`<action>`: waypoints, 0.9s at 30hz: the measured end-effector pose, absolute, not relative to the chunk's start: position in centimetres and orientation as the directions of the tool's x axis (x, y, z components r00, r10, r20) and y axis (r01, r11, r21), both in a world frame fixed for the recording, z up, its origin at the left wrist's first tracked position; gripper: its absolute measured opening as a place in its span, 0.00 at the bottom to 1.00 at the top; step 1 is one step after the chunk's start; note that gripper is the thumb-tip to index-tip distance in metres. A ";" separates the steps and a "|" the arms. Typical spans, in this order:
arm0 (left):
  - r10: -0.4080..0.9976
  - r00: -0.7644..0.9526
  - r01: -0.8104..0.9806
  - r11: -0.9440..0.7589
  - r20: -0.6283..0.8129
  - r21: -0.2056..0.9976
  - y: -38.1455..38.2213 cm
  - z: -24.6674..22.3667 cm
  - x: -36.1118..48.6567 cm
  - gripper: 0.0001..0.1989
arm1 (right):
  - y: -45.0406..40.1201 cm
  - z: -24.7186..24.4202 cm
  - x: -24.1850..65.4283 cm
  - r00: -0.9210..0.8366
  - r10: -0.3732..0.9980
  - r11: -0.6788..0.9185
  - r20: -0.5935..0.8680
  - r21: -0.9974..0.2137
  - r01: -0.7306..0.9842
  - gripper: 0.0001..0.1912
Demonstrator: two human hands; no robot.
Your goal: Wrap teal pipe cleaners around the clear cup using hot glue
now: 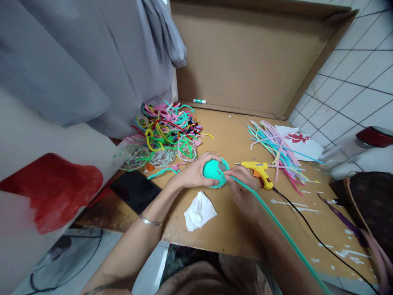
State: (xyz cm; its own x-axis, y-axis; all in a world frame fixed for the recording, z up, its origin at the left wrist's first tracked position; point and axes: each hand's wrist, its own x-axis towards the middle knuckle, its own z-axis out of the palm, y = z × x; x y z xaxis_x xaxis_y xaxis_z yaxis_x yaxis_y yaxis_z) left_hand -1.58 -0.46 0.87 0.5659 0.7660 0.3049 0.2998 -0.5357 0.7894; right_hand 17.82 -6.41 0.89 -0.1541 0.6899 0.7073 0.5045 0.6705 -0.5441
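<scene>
My left hand (195, 170) is wrapped round the left side of a teal ball (211, 170), whose surface shows wound rows of cord. A greyish patch shows near its top right. At the ball's right edge, my right hand (241, 182) pinches a long teal chenille cord (276, 217). The cord trails back over my right forearm to the bottom of the view. Just right of that hand lies a yellow glue gun (260, 170), its metal tip pointing left. A crumpled white tissue (200, 211) rests on the table below the ball.
Coloured pipe cleaners (166, 123) are heaped back left, more (276, 147) at right. A black phone (135, 190) lies left; a glue stick (199, 101) lies by the cardboard (251, 61). A bottle (353, 147) and brown bag (365, 200) stand right. The gun's black cable (307, 229) crosses the table.
</scene>
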 end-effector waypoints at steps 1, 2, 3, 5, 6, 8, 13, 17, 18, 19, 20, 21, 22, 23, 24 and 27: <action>0.767 0.566 0.303 -0.533 0.301 0.790 -0.5 0.9 -1.6 0.31 | -6.4 0.8 17.9 -0.156 0.700 0.662 0.697 -0.551 0.508 0.07; 0.768 0.567 0.303 -0.530 0.297 0.792 -0.5 1.0 -1.6 0.30 | -6.4 0.6 17.9 -0.159 0.711 0.654 0.685 -0.560 0.508 0.07; 0.769 0.567 0.300 -0.526 0.294 0.796 -0.5 1.1 -1.7 0.29 | -6.4 0.5 17.9 -0.162 0.720 0.648 0.675 -0.570 0.505 0.07; 0.771 0.566 0.288 -0.518 0.292 0.806 -0.5 1.2 -1.7 0.27 | -6.5 0.2 18.0 -0.161 0.729 0.643 0.665 -0.586 0.492 0.07; 0.770 0.568 0.280 -0.514 0.292 0.811 -0.5 1.2 -1.8 0.26 | -6.5 0.2 18.0 -0.157 0.727 0.646 0.668 -0.589 0.485 0.07; 0.765 0.572 0.264 -0.513 0.296 0.817 -0.5 1.1 -1.8 0.25 | -6.5 0.1 18.0 -0.151 0.719 0.654 0.678 -0.586 0.478 0.07; 0.758 0.570 0.261 -0.533 0.317 0.805 -0.3 0.8 -1.8 0.27 | -6.3 0.0 18.1 -0.180 0.712 0.660 0.679 -0.561 0.500 0.06; 0.755 0.569 0.278 -0.548 0.324 0.789 -0.3 0.6 -1.7 0.31 | -6.2 -0.2 18.1 -0.184 0.687 0.682 0.703 -0.535 0.498 0.06; 0.755 0.568 0.283 -0.553 0.328 0.783 -0.3 0.6 -1.6 0.31 | -6.2 -0.2 18.1 -0.181 0.677 0.690 0.714 -0.530 0.493 0.05; 0.755 0.566 0.290 -0.560 0.332 0.776 -0.3 0.6 -1.6 0.32 | -6.2 -0.2 18.1 -0.177 0.671 0.694 0.720 -0.527 0.491 0.05; 0.754 0.563 0.299 -0.567 0.338 0.768 -0.3 0.5 -1.6 0.32 | -6.1 -0.2 18.1 -0.174 0.669 0.695 0.723 -0.525 0.491 0.05; 0.754 0.560 0.309 -0.574 0.343 0.758 -0.4 0.5 -1.5 0.32 | -6.1 -0.2 18.1 -0.174 0.671 0.693 0.721 -0.525 0.494 0.05; 0.754 0.556 0.321 -0.583 0.350 0.747 -0.4 0.4 -1.5 0.32 | -6.1 -0.2 18.0 -0.173 0.670 0.693 0.722 -0.523 0.496 0.05; 0.754 0.551 0.333 -0.591 0.357 0.735 -0.4 0.4 -1.5 0.32 | -6.1 -0.2 18.0 -0.167 0.669 0.692 0.725 -0.524 0.497 0.05; 0.754 0.545 0.344 -0.600 0.367 0.722 -0.5 0.4 -1.5 0.32 | -6.1 -0.2 18.0 -0.167 0.670 0.690 0.723 -0.525 0.498 0.05; 0.746 0.534 0.363 -0.628 0.398 0.689 -0.5 0.3 -1.4 0.31 | -6.1 -0.2 18.1 -0.168 0.686 0.676 0.708 -0.535 0.506 0.06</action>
State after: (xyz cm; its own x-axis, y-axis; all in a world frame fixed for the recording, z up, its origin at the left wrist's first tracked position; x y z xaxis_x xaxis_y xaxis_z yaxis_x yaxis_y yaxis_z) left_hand -1.38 -0.47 0.34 0.5342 0.7456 0.3984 0.3626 -0.6278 0.6887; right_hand 18.06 -6.11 -0.18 -0.1681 0.6859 0.7080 0.5060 0.6764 -0.5352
